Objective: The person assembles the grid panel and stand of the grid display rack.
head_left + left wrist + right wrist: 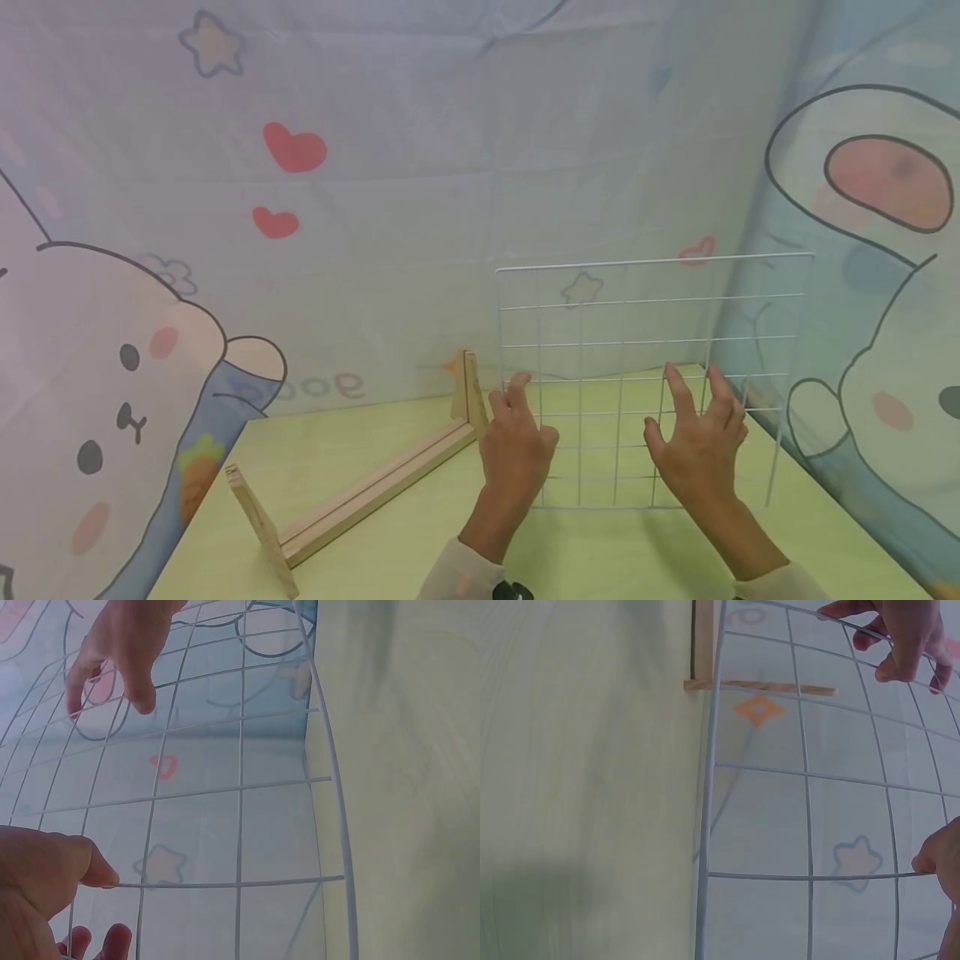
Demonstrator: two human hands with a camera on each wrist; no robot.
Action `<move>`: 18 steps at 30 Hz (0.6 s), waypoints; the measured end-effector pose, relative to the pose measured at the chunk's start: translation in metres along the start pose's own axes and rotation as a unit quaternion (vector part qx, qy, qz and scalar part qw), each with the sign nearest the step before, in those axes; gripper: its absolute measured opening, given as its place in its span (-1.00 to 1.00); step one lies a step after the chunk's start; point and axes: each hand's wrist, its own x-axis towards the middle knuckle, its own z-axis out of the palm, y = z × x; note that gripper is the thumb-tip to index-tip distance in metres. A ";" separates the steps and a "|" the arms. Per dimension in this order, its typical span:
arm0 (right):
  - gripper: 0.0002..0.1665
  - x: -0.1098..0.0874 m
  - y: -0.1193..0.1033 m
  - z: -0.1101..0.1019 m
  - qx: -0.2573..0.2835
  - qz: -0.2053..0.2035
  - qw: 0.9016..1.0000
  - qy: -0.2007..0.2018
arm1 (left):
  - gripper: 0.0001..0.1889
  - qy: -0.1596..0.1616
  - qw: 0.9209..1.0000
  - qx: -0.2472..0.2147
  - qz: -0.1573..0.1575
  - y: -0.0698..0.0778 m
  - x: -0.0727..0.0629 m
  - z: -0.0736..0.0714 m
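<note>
A white wire grid panel [599, 343] stands upright in front of me, its bottom wire close over the table. My left hand [517, 442] grips it near the left edge; in the left wrist view the thumb lies on a wire and fingertips show behind the mesh. Farther right, my right hand [697, 454] holds the grid's wires between thumb and fingers, its thumb tip at a wire in the right wrist view. To the left of the grid lies a wooden stand [382, 492], a long grooved bar with an upright piece at each end.
The pale yellow-green table [360, 433] carries both things. Behind it hangs a cloth backdrop [420, 208] printed with hearts and stars. Cartoon-printed cloth [862, 350] closes off the right side. Faint shadows fall on the tabletop below the grid.
</note>
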 end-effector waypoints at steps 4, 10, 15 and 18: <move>-0.15 0.001 0.000 0.000 0.018 -0.003 1.000 0.002 | -0.21 0.003 1.000 0.000 0.002 0.000 -0.001 0.000; -0.24 0.002 -0.001 -0.001 0.023 0.025 0.999 -0.008 | -0.20 0.006 1.000 -0.003 -0.001 -0.003 -0.003 0.004; -0.27 0.003 -0.002 -0.002 0.026 0.046 0.999 -0.012 | -0.19 0.012 1.000 0.007 0.009 -0.003 -0.002 0.005; -0.28 0.002 -0.001 -0.003 0.025 0.052 0.998 -0.016 | -0.17 0.013 1.000 0.019 0.018 -0.004 -0.003 0.005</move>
